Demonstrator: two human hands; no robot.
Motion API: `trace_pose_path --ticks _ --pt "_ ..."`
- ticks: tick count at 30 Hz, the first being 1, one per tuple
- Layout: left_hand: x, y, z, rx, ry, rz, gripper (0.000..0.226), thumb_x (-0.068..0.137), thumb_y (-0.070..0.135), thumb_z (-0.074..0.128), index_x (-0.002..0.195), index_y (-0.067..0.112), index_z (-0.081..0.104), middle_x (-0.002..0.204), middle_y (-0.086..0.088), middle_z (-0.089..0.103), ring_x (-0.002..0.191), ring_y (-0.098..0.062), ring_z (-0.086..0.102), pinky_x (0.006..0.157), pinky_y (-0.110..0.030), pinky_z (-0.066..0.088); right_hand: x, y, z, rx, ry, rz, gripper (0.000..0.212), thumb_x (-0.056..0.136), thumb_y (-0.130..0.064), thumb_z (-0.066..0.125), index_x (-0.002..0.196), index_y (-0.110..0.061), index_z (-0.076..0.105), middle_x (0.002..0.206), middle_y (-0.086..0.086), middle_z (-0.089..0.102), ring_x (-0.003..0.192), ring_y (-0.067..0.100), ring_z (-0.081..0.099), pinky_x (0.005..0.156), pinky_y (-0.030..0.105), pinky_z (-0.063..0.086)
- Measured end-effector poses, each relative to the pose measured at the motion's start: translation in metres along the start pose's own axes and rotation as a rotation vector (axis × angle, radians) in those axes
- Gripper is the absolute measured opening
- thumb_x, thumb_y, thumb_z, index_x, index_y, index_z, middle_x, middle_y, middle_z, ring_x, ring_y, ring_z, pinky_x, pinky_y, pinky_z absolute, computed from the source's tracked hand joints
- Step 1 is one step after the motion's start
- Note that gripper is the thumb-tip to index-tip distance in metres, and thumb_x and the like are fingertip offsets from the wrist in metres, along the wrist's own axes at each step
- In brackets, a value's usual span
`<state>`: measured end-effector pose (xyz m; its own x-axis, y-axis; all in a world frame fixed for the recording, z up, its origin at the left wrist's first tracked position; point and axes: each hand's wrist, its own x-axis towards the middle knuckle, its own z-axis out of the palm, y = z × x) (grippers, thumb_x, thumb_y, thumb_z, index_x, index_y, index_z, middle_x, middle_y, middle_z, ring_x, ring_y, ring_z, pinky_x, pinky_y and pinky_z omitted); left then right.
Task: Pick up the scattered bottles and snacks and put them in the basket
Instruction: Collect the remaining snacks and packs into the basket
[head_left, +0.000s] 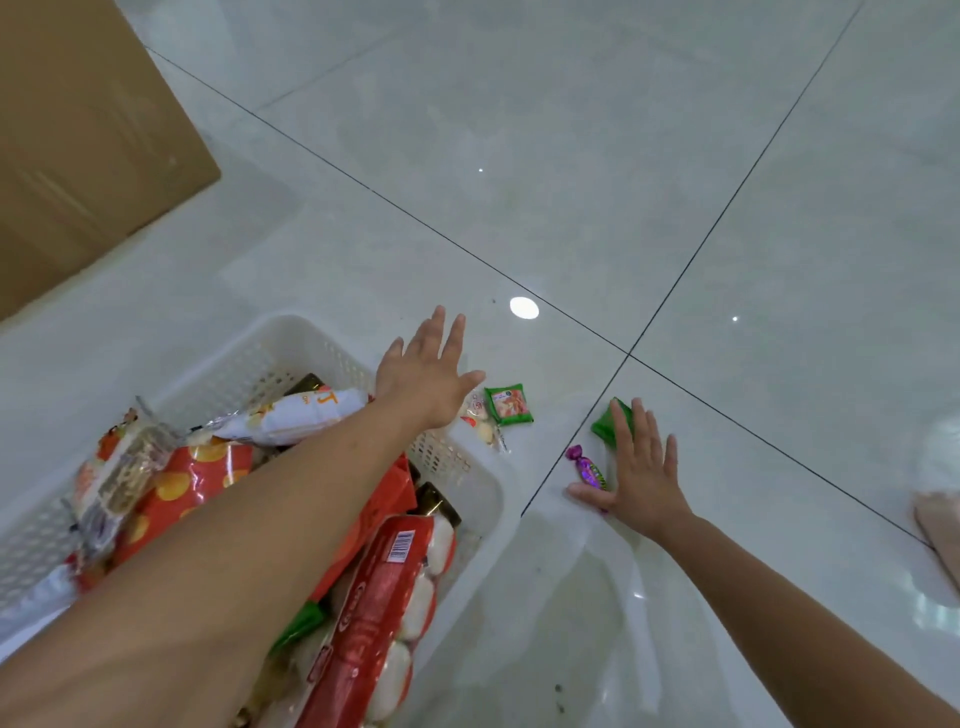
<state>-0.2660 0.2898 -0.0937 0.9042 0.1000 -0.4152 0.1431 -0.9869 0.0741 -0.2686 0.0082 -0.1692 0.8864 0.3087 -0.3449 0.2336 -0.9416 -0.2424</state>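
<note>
The white perforated basket (483, 488) sits at the lower left of the frame, heaped with snacks: a long red packet with a barcode (384, 597), an orange-spotted red bag (192, 483) and a white packet with orange lettering (296, 413). A dark bottle top (439, 501) pokes up by the right rim. The left hand (423, 374) reaches across the basket's far corner, fingers straight and spread, holding nothing. Just right of it on the tiled floor (571, 156) lie a small green-edged snack packet (509, 404) and a clear packet of pale pieces (480, 423). Further right, the right hand (641, 473) is palm down with splayed fingers, its fingertips over a plain green packet (605, 423) and its thumb beside a purple wrapped candy (587, 470), gripping neither. A cardboard box (78, 130) fills the upper left.
</note>
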Motion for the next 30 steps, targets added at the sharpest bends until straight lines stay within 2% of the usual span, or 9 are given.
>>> trace_pose_path --ticks 4,11,14,18,20,23,28,30 --pt "-0.009 -0.016 -0.003 -0.012 -0.062 -0.051 0.069 0.098 0.053 0.018 0.149 0.022 -0.018 0.157 -0.003 -0.023 0.147 -0.016 -0.007 0.118 -0.040 0.007 0.006 -0.009 0.006 -0.025 -0.016 -0.005 0.136 0.039 -0.098 0.017 0.148 -0.025 -0.017 0.157 0.004 -0.020 0.146 0.025 -0.017 0.116 0.051 -0.007" --pt "-0.024 -0.048 -0.001 -0.010 -0.104 -0.161 0.074 0.095 0.059 0.019 0.149 0.024 -0.017 0.158 -0.001 -0.020 0.147 -0.017 -0.004 0.116 -0.043 0.011 0.023 -0.043 0.013 -0.033 0.001 -0.070 0.120 0.051 -0.090 0.020 0.146 -0.029 -0.020 0.156 0.006 -0.025 0.144 0.027 -0.021 0.115 0.053 -0.009" --pt "-0.026 -0.046 0.000 0.005 -0.095 -0.179 0.073 0.096 0.059 0.019 0.149 0.023 -0.017 0.158 -0.001 -0.020 0.147 -0.017 -0.005 0.116 -0.043 0.011 0.035 -0.060 0.016 -0.054 0.020 -0.165 0.118 0.050 -0.097 0.013 0.146 -0.036 -0.017 0.156 0.007 -0.025 0.144 0.029 -0.021 0.113 0.056 -0.009" --pt "-0.024 -0.044 0.001 0.021 -0.104 -0.193 0.073 0.096 0.058 0.017 0.149 0.023 -0.018 0.157 -0.001 -0.021 0.147 -0.019 -0.005 0.116 -0.042 0.010 0.047 -0.073 0.023 -0.135 0.041 -0.272 0.097 0.059 -0.093 0.010 0.142 -0.050 -0.017 0.156 0.002 -0.025 0.143 0.031 -0.022 0.112 0.058 -0.009" --pt "-0.024 -0.044 0.001 0.027 -0.100 -0.196 0.072 0.096 0.058 0.016 0.148 0.023 -0.019 0.157 -0.001 -0.021 0.147 -0.020 -0.005 0.116 -0.041 0.011 0.050 -0.072 0.028 -0.177 0.062 -0.334 0.086 0.066 -0.090 0.006 0.142 -0.053 -0.011 0.157 -0.001 -0.017 0.144 0.032 -0.017 0.112 0.061 -0.004" --pt "-0.024 -0.044 0.002 0.030 -0.097 -0.198 0.072 0.096 0.058 0.016 0.148 0.023 -0.018 0.158 -0.001 -0.020 0.147 -0.021 -0.004 0.115 -0.042 0.011 0.049 -0.064 0.030 -0.233 0.059 -0.375 0.075 0.078 -0.082 0.007 0.145 -0.050 0.000 0.158 0.001 -0.002 0.144 0.034 -0.004 0.111 0.062 0.005" --pt "-0.022 -0.044 0.002 0.041 -0.105 -0.197 0.072 0.096 0.058 0.018 0.149 0.023 -0.018 0.158 -0.001 -0.019 0.147 -0.021 -0.004 0.115 -0.043 0.012 0.040 -0.039 0.028 -0.293 0.102 -0.400 0.066 0.082 -0.077 -0.001 0.142 -0.052 -0.010 0.158 -0.001 -0.006 0.144 0.029 -0.012 0.113 0.052 -0.009" --pt "-0.022 -0.043 0.002 0.047 -0.114 -0.194 0.072 0.097 0.057 0.018 0.148 0.023 -0.019 0.158 -0.001 -0.020 0.147 -0.021 -0.004 0.115 -0.043 0.012 0.036 -0.028 0.026 -0.313 0.092 -0.391 0.066 0.082 -0.077 0.003 0.142 -0.053 -0.009 0.158 0.001 -0.001 0.144 0.030 -0.007 0.113 0.051 -0.008"
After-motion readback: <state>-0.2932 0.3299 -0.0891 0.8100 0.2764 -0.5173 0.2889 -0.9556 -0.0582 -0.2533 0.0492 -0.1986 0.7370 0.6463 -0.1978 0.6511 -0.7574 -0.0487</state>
